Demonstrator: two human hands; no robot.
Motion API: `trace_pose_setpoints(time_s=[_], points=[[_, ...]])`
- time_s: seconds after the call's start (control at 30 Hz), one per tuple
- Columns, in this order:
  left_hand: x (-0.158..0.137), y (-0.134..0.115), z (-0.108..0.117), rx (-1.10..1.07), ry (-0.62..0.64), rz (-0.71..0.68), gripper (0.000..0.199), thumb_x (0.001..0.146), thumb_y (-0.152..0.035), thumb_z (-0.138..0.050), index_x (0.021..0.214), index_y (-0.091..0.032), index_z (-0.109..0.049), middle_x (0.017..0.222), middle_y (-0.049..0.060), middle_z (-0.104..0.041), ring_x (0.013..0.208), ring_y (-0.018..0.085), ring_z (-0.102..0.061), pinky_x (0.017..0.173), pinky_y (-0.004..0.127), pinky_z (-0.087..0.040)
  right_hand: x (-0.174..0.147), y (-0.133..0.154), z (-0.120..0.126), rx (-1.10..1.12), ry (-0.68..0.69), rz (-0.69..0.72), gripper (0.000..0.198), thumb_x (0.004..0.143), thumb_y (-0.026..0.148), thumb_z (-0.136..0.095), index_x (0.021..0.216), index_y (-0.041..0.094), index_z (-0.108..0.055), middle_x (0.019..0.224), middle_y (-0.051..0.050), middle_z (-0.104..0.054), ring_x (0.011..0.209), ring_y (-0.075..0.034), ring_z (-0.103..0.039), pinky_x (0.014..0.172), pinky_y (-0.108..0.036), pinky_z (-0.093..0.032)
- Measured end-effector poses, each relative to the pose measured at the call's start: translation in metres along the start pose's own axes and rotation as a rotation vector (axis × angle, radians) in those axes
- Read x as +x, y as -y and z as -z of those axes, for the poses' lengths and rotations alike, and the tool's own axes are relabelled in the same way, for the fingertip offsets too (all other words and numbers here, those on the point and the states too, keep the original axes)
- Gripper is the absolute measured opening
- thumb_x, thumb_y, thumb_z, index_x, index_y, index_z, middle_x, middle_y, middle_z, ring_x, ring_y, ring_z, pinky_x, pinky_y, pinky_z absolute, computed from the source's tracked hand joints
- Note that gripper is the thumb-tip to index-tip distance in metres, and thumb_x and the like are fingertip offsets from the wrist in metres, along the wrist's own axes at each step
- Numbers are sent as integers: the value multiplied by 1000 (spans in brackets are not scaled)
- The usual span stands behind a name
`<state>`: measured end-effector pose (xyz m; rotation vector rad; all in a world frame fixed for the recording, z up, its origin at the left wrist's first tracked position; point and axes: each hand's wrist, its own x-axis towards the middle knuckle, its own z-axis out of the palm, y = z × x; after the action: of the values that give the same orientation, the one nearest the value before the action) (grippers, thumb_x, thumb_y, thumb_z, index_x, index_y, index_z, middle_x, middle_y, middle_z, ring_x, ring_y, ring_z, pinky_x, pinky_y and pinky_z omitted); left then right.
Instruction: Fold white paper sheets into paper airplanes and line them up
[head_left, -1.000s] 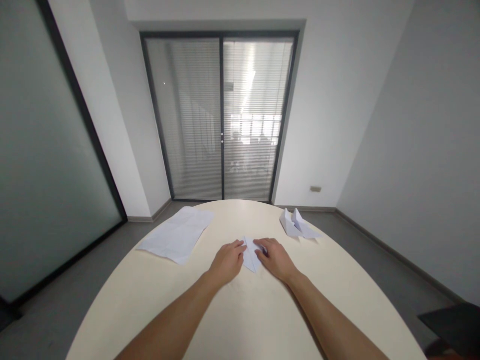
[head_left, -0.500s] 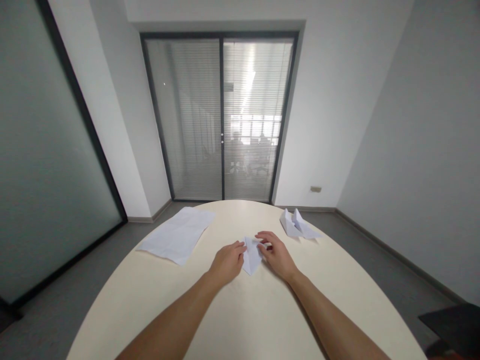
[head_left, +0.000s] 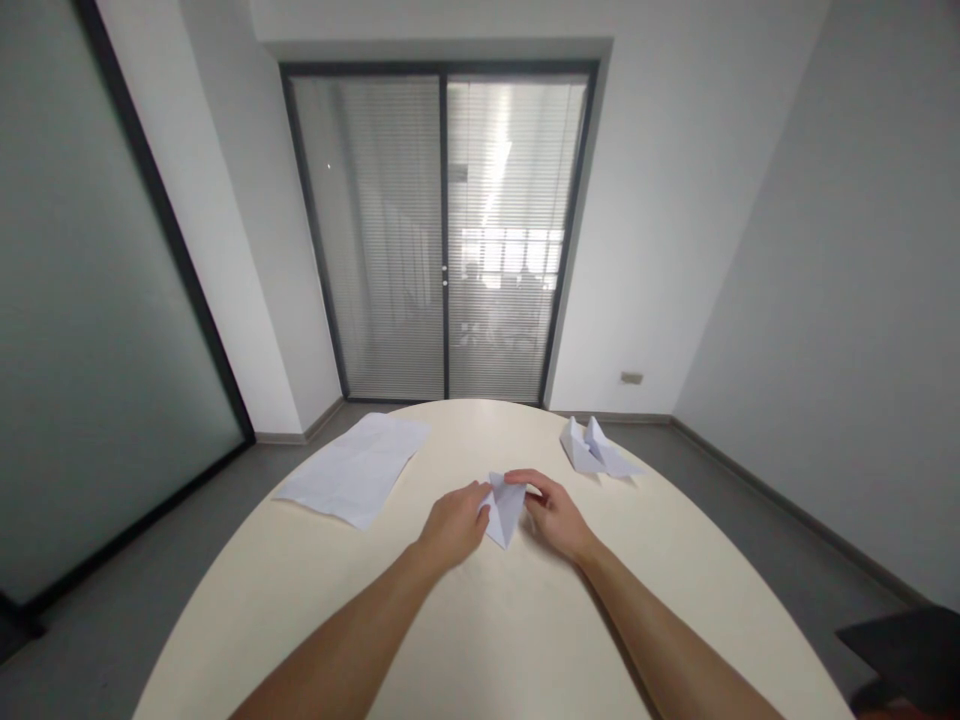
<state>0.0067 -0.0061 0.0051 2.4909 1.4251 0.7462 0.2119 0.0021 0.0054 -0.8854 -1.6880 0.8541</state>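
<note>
A small folded piece of white paper [head_left: 505, 518] is between my hands over the middle of the table, one pointed corner towards me. My left hand [head_left: 459, 522] pinches its left edge between thumb and fingers. At the upper right edge, my right hand [head_left: 553, 512] has its index finger stretched along the top and its thumb behind the side, so the paper is gripped there too. Parts of the paper's edges are hidden by my fingers.
Flat white paper sheets [head_left: 356, 470] lie at the table's left. Folded white paper shapes [head_left: 596, 450] stand near the far right edge of the round cream table [head_left: 480, 630]. A dark chair-like object [head_left: 907, 650] is at the lower right. Glass doors [head_left: 446, 230] stand beyond.
My right index finger has moved left along the paper's top edge and straightened. The paper's right flap shows wider now. My left hand has stayed almost in place.
</note>
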Motion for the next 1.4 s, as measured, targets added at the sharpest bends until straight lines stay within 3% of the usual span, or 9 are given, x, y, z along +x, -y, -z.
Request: trace_pose_setpoints(time_s=[0.2, 0.37, 0.5, 0.73, 0.83, 0.97, 1.17, 1.4], points=[[0, -4, 3, -59, -16, 41, 39, 100, -35, -37, 131, -24, -58, 125, 7, -67, 112, 23, -64, 98, 34, -47, 1, -5, 1, -3, -6, 1, 28, 79, 22, -55, 101, 23, -73, 119, -8, -67, 115, -22, -60, 99, -39, -51], [-1, -9, 11, -139, -6, 85, 44, 103, -43, -28, 128, -25, -59, 123, 5, -69, 109, 22, -65, 95, 32, -47, 2, -10, 5, -158, -49, 7, 24, 82, 23, -54, 98, 22, -72, 114, -9, -68, 110, -22, -62, 96, -40, -52], [-1, -7, 15, -180, 11, 107, 46, 103, -43, -26, 131, -26, -58, 127, 4, -67, 113, 22, -64, 97, 33, -46, 3, -13, 7, -169, -93, -20, 24, 87, 34, -56, 100, 21, -71, 112, -9, -69, 107, -22, -63, 93, -39, -53], [-5, -6, 14, -199, -69, 1, 41, 95, -42, -48, 132, -26, -56, 133, 3, -64, 119, 22, -60, 104, 35, -43, 5, -15, 9, -214, -169, -68, 37, 89, 50, -55, 102, 18, -69, 99, -10, -73, 90, -22, -66, 80, -36, -55], [-2, -3, 8, -162, -183, 78, 35, 90, -36, -57, 124, -27, -59, 120, 2, -70, 108, 22, -64, 99, 33, -47, 5, -15, 11, -240, -198, -63, 40, 89, 53, -54, 101, 18, -69, 93, -9, -72, 84, -22, -65, 74, -34, -54], [5, 9, 0, -238, -291, 118, 24, 91, -23, -52, 113, -25, -61, 106, 2, -72, 94, 18, -67, 86, 29, -52, 6, -15, 13, -249, -233, -69, 44, 89, 57, -53, 100, 17, -67, 83, -7, -70, 79, -22, -63, 68, -31, -51], [8, 13, 0, -385, -430, 110, 15, 94, -30, -52, 103, -22, -62, 93, 3, -71, 81, 16, -68, 77, 27, -54, 7, -9, 12, -199, -238, -53, 42, 90, 57, -52, 99, 18, -66, 91, -7, -72, 83, -22, -64, 74, -32, -50], [8, 11, -1, -413, -370, 180, 17, 95, -31, -50, 105, -21, -60, 86, 2, -70, 67, 14, -65, 62, 23, -49, 5, -10, 11, -207, -208, -63, 37, 90, 53, -53, 98, 18, -64, 82, -4, -68, 73, -19, -60, 68, -29, -47]])
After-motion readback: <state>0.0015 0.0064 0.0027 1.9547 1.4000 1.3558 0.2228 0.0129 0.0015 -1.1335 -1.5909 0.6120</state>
